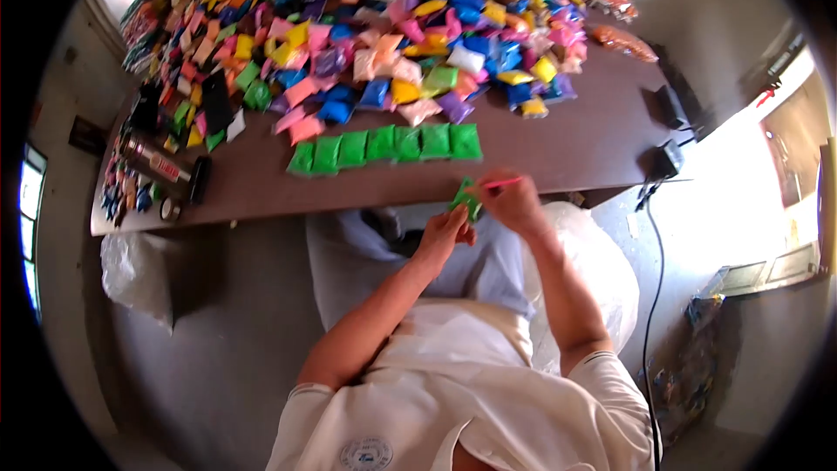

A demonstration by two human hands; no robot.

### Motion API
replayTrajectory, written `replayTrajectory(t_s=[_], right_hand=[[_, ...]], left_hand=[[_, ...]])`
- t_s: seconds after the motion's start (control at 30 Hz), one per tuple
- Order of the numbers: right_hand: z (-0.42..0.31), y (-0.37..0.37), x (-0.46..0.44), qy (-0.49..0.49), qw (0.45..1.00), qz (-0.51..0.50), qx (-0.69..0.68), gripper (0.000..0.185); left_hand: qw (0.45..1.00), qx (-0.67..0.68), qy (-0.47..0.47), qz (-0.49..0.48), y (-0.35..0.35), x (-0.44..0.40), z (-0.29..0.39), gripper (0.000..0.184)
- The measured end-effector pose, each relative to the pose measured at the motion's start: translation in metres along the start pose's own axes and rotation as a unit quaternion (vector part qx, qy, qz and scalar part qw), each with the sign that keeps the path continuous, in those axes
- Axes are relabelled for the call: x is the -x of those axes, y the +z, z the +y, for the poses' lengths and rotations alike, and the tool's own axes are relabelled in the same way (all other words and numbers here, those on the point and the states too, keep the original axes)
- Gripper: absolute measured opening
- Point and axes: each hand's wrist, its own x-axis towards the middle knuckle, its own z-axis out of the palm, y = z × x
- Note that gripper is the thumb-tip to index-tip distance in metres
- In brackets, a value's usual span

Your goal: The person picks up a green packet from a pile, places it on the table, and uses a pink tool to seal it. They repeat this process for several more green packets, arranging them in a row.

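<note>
My left hand [447, 233] pinches a small green packet [467, 197] just off the table's front edge, above my lap. Close beside it, my right hand [514, 203] is closed on a thin pink stick-like thing [502, 182], whose kind I cannot make out. The right fingers are near the packet's upper part; whether they touch it is unclear. On the table ahead lies a row of several flat green packets [381, 145], side by side and slightly slanted.
A big heap of colourful packets [392, 44] covers the back of the brown table [558, 148]. At left lie a dark cylindrical bottle [157, 163] and a tape roll [170, 208]. A black adapter [668, 160] with a hanging cable sits at the right edge. Plastic bags [139, 275] hang below.
</note>
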Motion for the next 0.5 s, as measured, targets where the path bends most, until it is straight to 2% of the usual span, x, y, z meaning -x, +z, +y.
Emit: replayTrajectory(t_s=[0.03,0.1,0.23,0.3,0.43,0.5], right_hand=[[0.008,0.003,-0.001,-0.059,0.996,-0.01,0.068,0.008],[0.015,0.006,-0.006,-0.052,0.996,0.025,0.064,0.01],[0.021,0.001,-0.012,-0.055,0.992,0.079,0.078,0.011],[0.011,-0.006,-0.01,0.016,0.998,0.036,0.045,0.011],[-0.003,-0.001,0.003,-0.044,0.998,-0.012,0.046,0.012],[-0.005,0.002,0.003,-0.043,0.997,-0.009,0.06,0.012]], left_hand=[[1.0,0.003,0.008,-0.009,-0.001,-0.002,-0.002,0.036],[1.0,0.011,-0.012,0.003,0.002,-0.002,0.003,0.037],[1.0,0.005,0.012,-0.019,0.0,-0.001,0.005,0.039],[1.0,0.006,0.014,-0.016,-0.006,0.001,0.001,0.041],[1.0,-0.013,0.0,0.007,-0.007,0.003,-0.002,0.041],[1.0,0.006,-0.001,-0.005,-0.007,0.003,0.0,0.04]])
